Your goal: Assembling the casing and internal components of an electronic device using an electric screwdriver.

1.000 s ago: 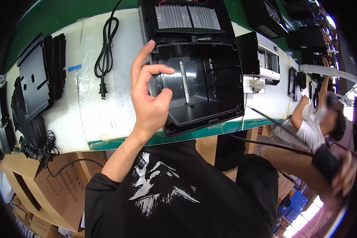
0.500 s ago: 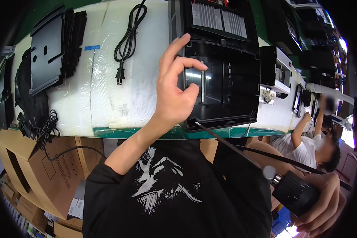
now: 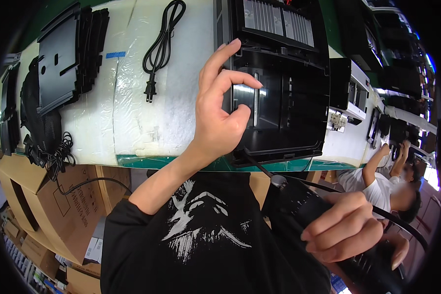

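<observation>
In front of me on the bench sits a black plastic machine housing [image 3: 299, 105], its hollow side facing up, with ribbed silver metal blocks [image 3: 279, 22] in its far part. My left hand [image 3: 215, 110] is over the housing's left edge, thumb and index finger curved apart above the cavity and holding nothing; whether it touches the housing I cannot tell. At lower right, my right hand [image 3: 345, 225] wraps round a black electric screwdriver [image 3: 301, 198]. The screwdriver's long thin bit [image 3: 258, 166] points up-left to the housing's near edge, where its tip is hidden.
Left of the housing lies a coiled black power cord [image 3: 157, 59]. Dark flat panels [image 3: 59, 63] are stacked at the far left above a tangle of cable [image 3: 59, 152]. A cardboard box [image 3: 54, 206] stands below the bench. Another person [image 3: 377, 188] works at the right.
My right hand has moved left with the screwdriver, bringing its body much closer to the housing's near edge. The housing appears slightly farther right; my left hand keeps its shape.
</observation>
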{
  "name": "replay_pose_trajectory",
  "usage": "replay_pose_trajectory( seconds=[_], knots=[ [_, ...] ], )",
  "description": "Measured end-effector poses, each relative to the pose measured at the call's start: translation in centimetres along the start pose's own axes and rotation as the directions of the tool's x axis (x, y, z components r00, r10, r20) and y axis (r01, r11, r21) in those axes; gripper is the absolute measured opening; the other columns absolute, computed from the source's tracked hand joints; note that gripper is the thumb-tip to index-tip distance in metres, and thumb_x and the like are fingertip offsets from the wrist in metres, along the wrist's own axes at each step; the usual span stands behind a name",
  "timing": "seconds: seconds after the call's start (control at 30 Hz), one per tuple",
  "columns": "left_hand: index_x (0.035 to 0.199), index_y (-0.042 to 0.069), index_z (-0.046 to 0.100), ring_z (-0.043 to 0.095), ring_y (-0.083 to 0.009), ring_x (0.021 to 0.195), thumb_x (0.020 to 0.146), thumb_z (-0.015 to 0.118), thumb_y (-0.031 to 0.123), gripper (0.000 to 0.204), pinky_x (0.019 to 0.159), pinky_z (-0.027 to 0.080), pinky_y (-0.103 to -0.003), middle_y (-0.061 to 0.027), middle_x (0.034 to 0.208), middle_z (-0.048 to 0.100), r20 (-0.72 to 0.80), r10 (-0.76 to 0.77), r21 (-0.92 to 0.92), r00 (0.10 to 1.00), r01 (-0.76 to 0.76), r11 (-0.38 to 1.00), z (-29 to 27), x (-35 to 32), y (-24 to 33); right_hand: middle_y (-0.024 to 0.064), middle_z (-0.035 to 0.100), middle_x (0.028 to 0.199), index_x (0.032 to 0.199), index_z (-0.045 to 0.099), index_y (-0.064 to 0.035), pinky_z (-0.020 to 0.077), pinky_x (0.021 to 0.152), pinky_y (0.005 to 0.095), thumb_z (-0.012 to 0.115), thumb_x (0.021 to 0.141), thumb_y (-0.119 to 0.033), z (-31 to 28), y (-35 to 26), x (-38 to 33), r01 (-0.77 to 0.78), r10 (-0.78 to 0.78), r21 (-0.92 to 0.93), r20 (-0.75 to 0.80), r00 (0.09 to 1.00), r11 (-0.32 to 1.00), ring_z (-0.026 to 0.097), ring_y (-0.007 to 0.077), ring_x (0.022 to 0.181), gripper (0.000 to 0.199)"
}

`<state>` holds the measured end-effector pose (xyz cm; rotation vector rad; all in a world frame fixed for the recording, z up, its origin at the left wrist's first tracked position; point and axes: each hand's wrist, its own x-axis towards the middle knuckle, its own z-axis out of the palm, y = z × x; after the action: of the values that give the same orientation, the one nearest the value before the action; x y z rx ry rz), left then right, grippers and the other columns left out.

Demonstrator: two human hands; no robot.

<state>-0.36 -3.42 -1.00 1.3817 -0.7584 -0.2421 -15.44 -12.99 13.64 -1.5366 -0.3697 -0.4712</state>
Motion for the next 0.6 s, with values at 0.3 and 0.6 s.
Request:
replay_pose_trajectory(
  seconds=[0.3, 0.6],
  knots=[
    [0.088, 0.006, 0.060, 0.035, -0.0254, 0.130, 0.058, 0.045, -0.009, 0.036, 0.098, 0.032, -0.032, -0.0145, 0.141, 0.036, 0.003, 0.006, 0.006, 1.000, -0.006, 1.000, 0.1, 0.0, 0.0, 0.0170, 0.063, 0.070, 0.078, 0.059, 0.0027, 0.0444, 0.040, 0.0245, 0.064, 0.072, 0.005, 1.0, 1.3, -0.7, -0.022, 0.020, -0.023, -0.075, 0.997, 0.999, 0.064, 0.0291, 0.060, 0.008],
    [0.084, 0.006, 0.062, 0.029, -0.0350, 0.133, 0.058, 0.046, -0.009, 0.034, 0.107, 0.026, -0.044, -0.0125, 0.138, 0.039, -0.013, -0.047, -0.061, 0.999, 0.046, 0.997, 0.2, 0.2, 0.3, 0.0187, 0.062, 0.069, 0.078, 0.059, 0.0056, 0.0494, 0.041, 0.0283, 0.063, 0.073, 0.004, 2.0, 2.2, 0.0, 0.000, -0.005, -0.049, -0.103, 0.995, 0.999, 0.063, 0.0309, 0.059, 0.007]
  ],
)
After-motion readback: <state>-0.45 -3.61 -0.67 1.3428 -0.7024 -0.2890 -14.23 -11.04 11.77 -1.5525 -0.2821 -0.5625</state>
